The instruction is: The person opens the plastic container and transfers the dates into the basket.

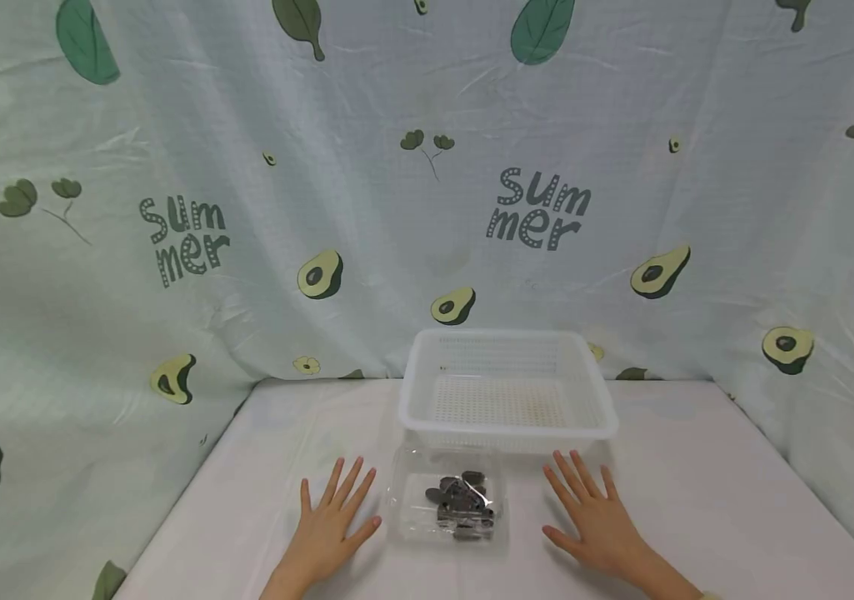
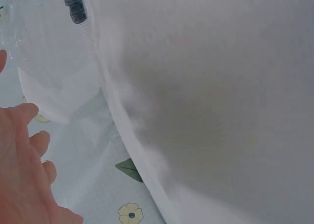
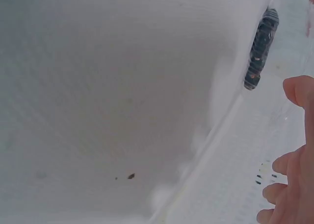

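A clear plastic box (image 1: 410, 508) with several small dark, partly oval pieces (image 1: 464, 504) in it sits between the two hands. To its left, my left hand (image 1: 325, 533) is spread on the white tabletop, fingers straight and nothing held. On the other side my right hand (image 1: 599, 529) lies with its fingers fanned out, also holding nothing. In the left wrist view the clear box (image 2: 49, 42) is beyond the fingertips of the left hand (image 2: 22, 165). Dark pieces (image 3: 261, 50) appear past the thumb of the right hand (image 3: 297, 170) in the right wrist view.
Behind the clear box stands a white perforated plastic basket (image 1: 505, 432), with no contents visible. A pale cloth (image 1: 367, 208) printed with avocados, leaves and lettering hangs at the back and sides of the white table (image 1: 307, 417). Small dark specks (image 3: 131, 176) show in the right wrist view.
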Motion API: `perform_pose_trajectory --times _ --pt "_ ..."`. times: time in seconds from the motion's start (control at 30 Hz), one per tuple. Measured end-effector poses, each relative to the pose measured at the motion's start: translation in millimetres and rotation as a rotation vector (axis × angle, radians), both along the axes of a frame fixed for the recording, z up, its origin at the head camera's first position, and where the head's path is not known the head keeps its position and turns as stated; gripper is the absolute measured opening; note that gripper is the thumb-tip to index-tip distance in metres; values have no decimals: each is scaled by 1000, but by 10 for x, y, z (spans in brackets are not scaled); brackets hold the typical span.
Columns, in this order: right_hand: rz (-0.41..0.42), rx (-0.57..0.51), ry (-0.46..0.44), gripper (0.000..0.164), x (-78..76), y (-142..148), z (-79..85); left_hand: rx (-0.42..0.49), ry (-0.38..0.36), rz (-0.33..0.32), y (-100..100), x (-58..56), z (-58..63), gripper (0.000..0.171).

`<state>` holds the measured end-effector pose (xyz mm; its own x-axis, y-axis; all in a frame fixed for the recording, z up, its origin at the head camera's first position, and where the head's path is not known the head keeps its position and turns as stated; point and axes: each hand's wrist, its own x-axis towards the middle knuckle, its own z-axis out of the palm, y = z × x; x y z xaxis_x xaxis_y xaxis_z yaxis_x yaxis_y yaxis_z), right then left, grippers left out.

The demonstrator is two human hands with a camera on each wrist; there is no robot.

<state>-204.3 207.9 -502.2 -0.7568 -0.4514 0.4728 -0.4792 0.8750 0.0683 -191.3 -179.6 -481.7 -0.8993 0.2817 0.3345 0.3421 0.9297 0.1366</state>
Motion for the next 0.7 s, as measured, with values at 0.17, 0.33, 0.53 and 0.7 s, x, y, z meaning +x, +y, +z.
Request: perform_pose_trajectory --times 0.17,0.33,0.53,0.7 --pt "40 -8 15 82 5 -43 21 25 0 -16 -13 5 -9 63" --pt "78 -1 45 83 6 -69 54 50 -39 -28 -1 3 -2 64" --pt "149 27 79 76 12 -141 93 115 -120 -41 1 8 33 63" --pt "202 59 126 69 25 -231 143 275 -219 -90 -5 42 68 60"
